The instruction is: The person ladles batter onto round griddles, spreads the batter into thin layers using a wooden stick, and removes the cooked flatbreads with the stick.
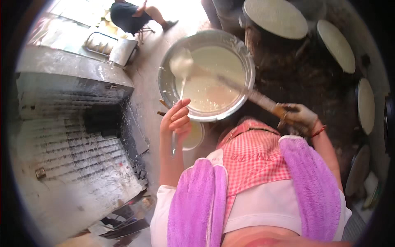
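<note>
In front of me stands a wide metal pot (160, 81) holding a pale, creamy liquid (213, 71). My left hand (178, 119) grips the thin metal handle of a ladle, whose bowl (182, 63) is blurred over the left part of the pot. The handle's end hangs below my fist. With my right hand (300, 119), which looks smeared with residue, I hold a long wooden paddle (264, 102) by its upper end. It slants over the near right rim, and its far end is blurred at the liquid.
A pail (202, 136) with yellowish contents sits under my left hand. Large round white-topped vessels (276, 18) stand along the right wall. At left is a soot-marked white brick structure (80, 148). A seated person (129, 15) is beyond, near a metal cart (122, 52).
</note>
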A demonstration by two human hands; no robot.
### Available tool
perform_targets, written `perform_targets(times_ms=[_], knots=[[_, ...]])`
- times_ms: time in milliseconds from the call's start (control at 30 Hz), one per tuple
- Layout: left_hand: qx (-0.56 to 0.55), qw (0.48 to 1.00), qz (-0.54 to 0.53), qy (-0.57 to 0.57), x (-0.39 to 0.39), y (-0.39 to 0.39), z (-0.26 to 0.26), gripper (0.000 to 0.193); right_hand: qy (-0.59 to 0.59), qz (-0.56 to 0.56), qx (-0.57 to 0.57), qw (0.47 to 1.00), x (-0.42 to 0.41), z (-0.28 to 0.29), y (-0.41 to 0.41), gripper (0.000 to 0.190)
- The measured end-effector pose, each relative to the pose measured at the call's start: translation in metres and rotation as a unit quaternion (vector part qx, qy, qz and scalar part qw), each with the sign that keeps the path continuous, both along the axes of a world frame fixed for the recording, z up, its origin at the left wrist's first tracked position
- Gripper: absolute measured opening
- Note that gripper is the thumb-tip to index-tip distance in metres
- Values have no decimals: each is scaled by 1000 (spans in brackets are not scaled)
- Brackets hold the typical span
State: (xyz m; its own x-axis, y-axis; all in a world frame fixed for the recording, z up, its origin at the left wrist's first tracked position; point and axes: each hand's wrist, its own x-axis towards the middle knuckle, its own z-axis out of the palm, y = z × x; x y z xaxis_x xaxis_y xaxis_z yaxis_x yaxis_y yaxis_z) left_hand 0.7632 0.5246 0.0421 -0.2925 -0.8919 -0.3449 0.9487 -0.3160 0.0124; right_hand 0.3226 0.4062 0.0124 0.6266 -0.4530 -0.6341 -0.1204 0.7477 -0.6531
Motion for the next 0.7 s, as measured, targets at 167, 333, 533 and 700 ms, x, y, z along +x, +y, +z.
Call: perform_targets(times_ms=[167, 333, 533, 700], knots=[[25, 806, -102, -582, -30, -43, -23, 26, 106, -134, -212, 962, 27, 32, 13, 51], [76, 878, -256, -397, -34, -103, -76, 22, 212, -386, -288, 850, -10, 28, 61, 52], [11, 670, -484, -562, -220, -139, -78, 19, 403, -567, -93, 713, -145, -8, 193, 51], [-147, 607, -720, -303, -427, -176, -100, 26, 310, -765, -41, 563, -232, -67, 292, 55]])
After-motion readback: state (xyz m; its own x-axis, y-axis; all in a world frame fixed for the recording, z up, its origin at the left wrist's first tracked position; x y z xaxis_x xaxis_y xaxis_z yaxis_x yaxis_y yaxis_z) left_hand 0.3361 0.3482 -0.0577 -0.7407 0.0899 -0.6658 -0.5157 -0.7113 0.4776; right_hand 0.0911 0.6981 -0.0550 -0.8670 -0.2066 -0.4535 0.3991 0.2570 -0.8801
